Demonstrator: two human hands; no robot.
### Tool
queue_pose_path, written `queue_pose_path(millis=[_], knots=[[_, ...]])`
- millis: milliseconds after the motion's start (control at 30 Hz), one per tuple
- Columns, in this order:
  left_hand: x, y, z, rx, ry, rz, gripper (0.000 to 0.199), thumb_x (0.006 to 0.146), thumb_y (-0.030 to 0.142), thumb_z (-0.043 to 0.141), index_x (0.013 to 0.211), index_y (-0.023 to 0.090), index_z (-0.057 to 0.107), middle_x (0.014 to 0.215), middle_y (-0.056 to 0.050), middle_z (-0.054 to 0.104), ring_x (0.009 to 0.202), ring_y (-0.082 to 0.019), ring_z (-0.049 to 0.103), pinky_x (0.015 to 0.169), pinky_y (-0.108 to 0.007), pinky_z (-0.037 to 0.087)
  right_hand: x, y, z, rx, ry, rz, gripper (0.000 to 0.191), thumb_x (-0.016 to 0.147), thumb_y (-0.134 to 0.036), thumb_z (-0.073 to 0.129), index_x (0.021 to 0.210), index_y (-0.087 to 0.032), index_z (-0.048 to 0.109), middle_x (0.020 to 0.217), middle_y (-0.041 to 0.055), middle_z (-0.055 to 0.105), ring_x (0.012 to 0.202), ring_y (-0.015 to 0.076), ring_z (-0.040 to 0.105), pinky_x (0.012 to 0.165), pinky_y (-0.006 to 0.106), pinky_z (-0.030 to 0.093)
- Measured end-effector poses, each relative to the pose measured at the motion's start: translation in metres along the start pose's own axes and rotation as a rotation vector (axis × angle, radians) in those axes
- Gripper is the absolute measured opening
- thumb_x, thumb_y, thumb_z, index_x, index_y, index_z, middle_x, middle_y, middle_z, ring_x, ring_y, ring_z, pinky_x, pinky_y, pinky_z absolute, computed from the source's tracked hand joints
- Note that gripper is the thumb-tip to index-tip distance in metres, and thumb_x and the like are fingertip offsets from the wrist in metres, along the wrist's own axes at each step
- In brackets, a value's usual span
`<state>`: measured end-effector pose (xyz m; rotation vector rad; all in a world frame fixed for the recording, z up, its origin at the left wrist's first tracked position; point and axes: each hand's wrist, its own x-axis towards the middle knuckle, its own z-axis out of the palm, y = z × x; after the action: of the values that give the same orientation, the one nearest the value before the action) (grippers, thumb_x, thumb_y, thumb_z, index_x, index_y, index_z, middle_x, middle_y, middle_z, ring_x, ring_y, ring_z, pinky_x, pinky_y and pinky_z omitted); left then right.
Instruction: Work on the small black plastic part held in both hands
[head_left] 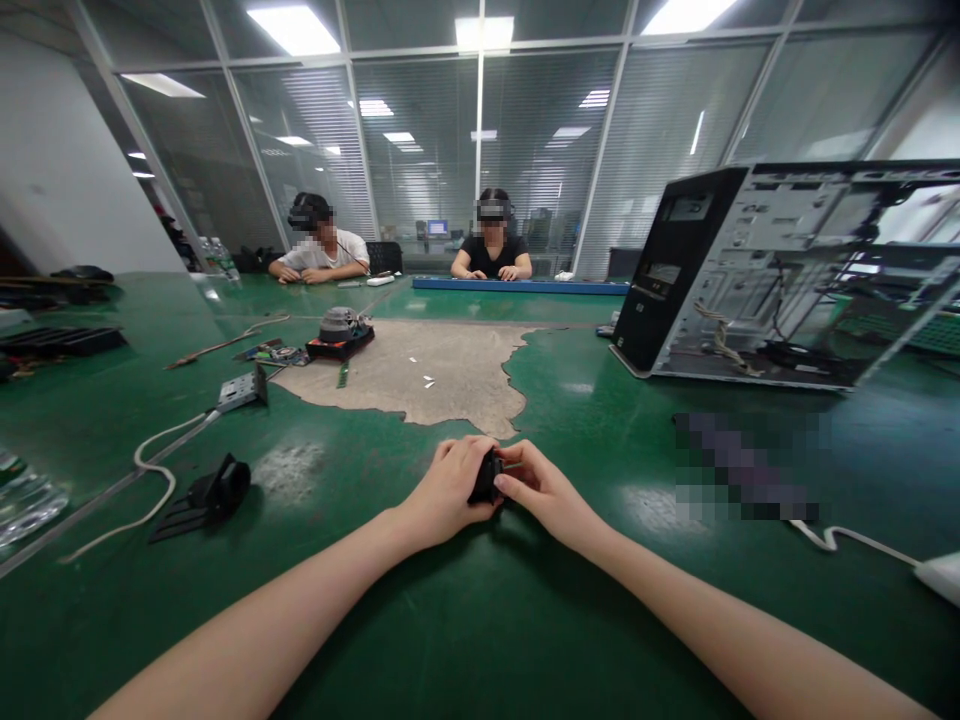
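A small black part [486,478] is held between my two hands, low over the green table, near the middle of the view. My left hand [448,490] wraps round its left side, with the fingers over the top and the thumb below. On the right side, my right hand [536,488] pinches its edge between thumb and fingers. Most of the part is covered by my fingers, so its full shape is hidden. Beyond my hands lies a bare, torn-edged patch [450,370] in the green table surface [420,640].
An open computer case [690,270] stands at the right. A black bracket [217,490], a metal box with a cable [241,388], a heatsink fan [341,330] and a bottle [26,495] lie left. A blurred object [742,465] is at right. Two people sit across the table.
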<state>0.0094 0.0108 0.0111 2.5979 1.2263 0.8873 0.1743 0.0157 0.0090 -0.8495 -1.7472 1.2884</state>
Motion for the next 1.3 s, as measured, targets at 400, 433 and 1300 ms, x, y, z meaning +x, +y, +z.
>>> queue_pose_path(millis=[400, 433, 1300], knots=[[0.0002, -0.0001, -0.0003, 0.007, -0.014, 0.002, 0.053, 0.065, 0.022, 0.060, 0.110, 0.021, 0.032, 0.110, -0.006, 0.047, 0.103, -0.021, 0.043, 0.087, -0.037, 0.030, 0.0022, 0.0016, 0.0010, -0.002, 0.040, 0.015, 0.021, 0.076, -0.031, 0.052, 0.092, -0.020, 0.045, 0.091, 0.0028, 0.052, 0.082, 0.0143, 0.054, 0.071, 0.030, 0.047], [0.0003, -0.0002, -0.0003, 0.010, -0.014, 0.002, 0.053, 0.065, 0.022, 0.060, 0.111, 0.021, 0.032, 0.110, -0.006, 0.047, 0.103, -0.021, 0.043, 0.087, -0.037, 0.030, 0.0026, 0.0016, 0.0009, -0.003, 0.045, 0.019, 0.023, 0.076, -0.031, 0.053, 0.094, -0.020, 0.045, 0.094, 0.0036, 0.051, 0.084, 0.0147, 0.054, 0.071, 0.030, 0.047], [-0.0001, -0.0001, -0.0010, -0.007, -0.016, -0.001, 0.054, 0.064, 0.018, 0.059, 0.111, 0.022, 0.032, 0.110, -0.006, 0.047, 0.103, -0.022, 0.043, 0.087, -0.038, 0.031, -0.0011, -0.0014, 0.0014, -0.043, 0.002, -0.024, 0.023, 0.075, -0.026, 0.054, 0.095, -0.021, 0.046, 0.094, 0.0032, 0.051, 0.089, 0.0155, 0.054, 0.072, 0.030, 0.050]])
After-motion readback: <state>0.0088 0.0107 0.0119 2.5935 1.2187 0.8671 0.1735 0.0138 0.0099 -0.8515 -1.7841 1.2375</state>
